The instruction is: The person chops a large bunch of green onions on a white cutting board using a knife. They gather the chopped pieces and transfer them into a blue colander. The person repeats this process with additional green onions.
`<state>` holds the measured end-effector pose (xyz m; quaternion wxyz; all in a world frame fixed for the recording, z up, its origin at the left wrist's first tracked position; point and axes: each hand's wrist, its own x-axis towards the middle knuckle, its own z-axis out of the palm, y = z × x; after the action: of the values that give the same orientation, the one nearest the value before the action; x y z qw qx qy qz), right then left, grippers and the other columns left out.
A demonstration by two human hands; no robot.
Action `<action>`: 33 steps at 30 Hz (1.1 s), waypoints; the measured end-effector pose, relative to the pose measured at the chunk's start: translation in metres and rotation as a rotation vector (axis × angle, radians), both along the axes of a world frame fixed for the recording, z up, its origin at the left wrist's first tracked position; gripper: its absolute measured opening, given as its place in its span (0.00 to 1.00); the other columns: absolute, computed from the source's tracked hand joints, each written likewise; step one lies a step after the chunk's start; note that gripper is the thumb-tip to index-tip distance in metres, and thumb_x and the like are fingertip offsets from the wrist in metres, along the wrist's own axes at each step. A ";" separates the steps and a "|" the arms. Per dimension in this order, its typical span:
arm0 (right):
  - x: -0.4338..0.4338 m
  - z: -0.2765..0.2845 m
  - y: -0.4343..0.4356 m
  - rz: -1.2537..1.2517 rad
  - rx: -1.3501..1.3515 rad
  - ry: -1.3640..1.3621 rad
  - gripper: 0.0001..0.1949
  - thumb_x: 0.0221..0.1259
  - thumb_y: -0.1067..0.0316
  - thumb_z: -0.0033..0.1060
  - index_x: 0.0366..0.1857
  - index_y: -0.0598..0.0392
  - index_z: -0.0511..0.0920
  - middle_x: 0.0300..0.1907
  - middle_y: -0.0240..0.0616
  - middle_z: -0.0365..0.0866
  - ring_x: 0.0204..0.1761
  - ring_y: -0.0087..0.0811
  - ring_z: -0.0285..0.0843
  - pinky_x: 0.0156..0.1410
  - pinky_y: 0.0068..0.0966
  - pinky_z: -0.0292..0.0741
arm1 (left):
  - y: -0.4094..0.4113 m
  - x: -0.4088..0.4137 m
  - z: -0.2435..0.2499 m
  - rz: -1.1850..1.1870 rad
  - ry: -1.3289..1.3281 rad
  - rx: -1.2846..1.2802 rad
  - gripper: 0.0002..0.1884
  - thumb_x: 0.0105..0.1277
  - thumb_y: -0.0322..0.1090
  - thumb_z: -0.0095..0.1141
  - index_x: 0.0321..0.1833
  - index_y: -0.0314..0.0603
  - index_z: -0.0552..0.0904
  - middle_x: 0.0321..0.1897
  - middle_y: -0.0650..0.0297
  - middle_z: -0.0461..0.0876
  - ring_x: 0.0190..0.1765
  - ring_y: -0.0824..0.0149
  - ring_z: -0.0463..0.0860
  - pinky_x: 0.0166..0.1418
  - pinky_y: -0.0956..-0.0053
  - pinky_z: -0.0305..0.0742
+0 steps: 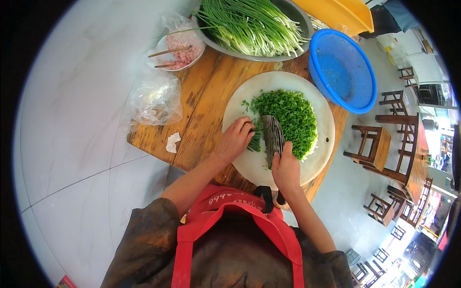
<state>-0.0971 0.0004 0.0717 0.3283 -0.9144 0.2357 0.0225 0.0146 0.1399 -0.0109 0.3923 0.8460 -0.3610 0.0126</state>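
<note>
On a round white cutting board (248,86), my left hand (236,138) presses down a bundle of uncut green chives (256,138), fingers curled over it. My right hand (286,168) grips a cleaver (272,140) by its handle end. Its broad dark blade, streaked with wet marks, stands just right of the chive bundle. To the right of the blade a wide heap of finely chopped chives (288,111) covers much of the board. A few loose green bits lie at the heap's left edge. The handle is mostly hidden in my right fist.
Beyond the board stand a metal basin (248,57) of whole chives and a blue plastic basket (338,72). On the wooden table's (201,108) left are a bowl of minced meat (183,50) with chopsticks, a plastic bag (158,100) and crumpled tissue (173,142). Wooden stools (374,147) stand right.
</note>
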 end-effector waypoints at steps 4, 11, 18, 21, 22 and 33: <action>0.002 0.009 0.011 -0.012 -0.010 0.041 0.10 0.64 0.71 0.51 0.40 0.60 0.60 0.21 0.61 0.75 0.26 0.64 0.75 0.30 0.54 0.69 | -0.002 0.005 -0.002 0.004 -0.010 -0.066 0.10 0.58 0.27 0.61 0.39 0.37 0.74 0.41 0.56 0.72 0.48 0.53 0.75 0.52 0.64 0.73; 0.018 0.007 0.032 -0.036 -0.032 0.279 0.10 0.64 0.70 0.47 0.44 0.59 0.60 0.34 0.62 0.78 0.34 0.64 0.77 0.39 0.54 0.73 | -0.013 0.002 -0.031 0.027 -0.035 -0.039 0.11 0.55 0.26 0.61 0.34 0.37 0.71 0.34 0.54 0.70 0.40 0.51 0.73 0.45 0.61 0.71; 0.029 -0.040 0.036 -0.032 -0.168 0.201 0.09 0.65 0.70 0.47 0.43 0.57 0.61 0.34 0.60 0.79 0.30 0.60 0.78 0.32 0.50 0.75 | -0.016 0.002 -0.031 -0.011 -0.045 0.030 0.09 0.58 0.30 0.60 0.35 0.38 0.72 0.34 0.55 0.69 0.39 0.53 0.72 0.44 0.63 0.70; 0.041 -0.035 0.020 0.036 -0.149 0.116 0.09 0.65 0.70 0.47 0.43 0.58 0.62 0.32 0.58 0.79 0.28 0.59 0.78 0.31 0.50 0.75 | -0.012 0.000 -0.031 -0.023 -0.007 0.011 0.09 0.58 0.30 0.59 0.35 0.38 0.71 0.34 0.55 0.69 0.40 0.53 0.72 0.44 0.62 0.70; 0.044 -0.023 0.018 0.032 -0.112 0.191 0.09 0.65 0.70 0.47 0.43 0.58 0.62 0.32 0.58 0.79 0.28 0.60 0.78 0.31 0.51 0.75 | -0.011 0.003 -0.032 -0.011 -0.012 -0.002 0.09 0.59 0.30 0.59 0.35 0.38 0.71 0.34 0.55 0.69 0.40 0.53 0.72 0.44 0.62 0.70; 0.042 -0.033 0.025 -0.043 -0.059 0.136 0.11 0.64 0.70 0.48 0.44 0.59 0.61 0.31 0.60 0.79 0.28 0.62 0.77 0.32 0.52 0.73 | -0.017 0.006 -0.035 0.002 0.026 -0.011 0.09 0.58 0.26 0.58 0.36 0.36 0.71 0.37 0.52 0.71 0.42 0.49 0.72 0.47 0.59 0.69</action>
<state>-0.0552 0.0251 0.0392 0.2849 -0.9147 0.2778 0.0705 0.0211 0.1233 -0.0462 0.4018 0.8442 -0.3548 0.0040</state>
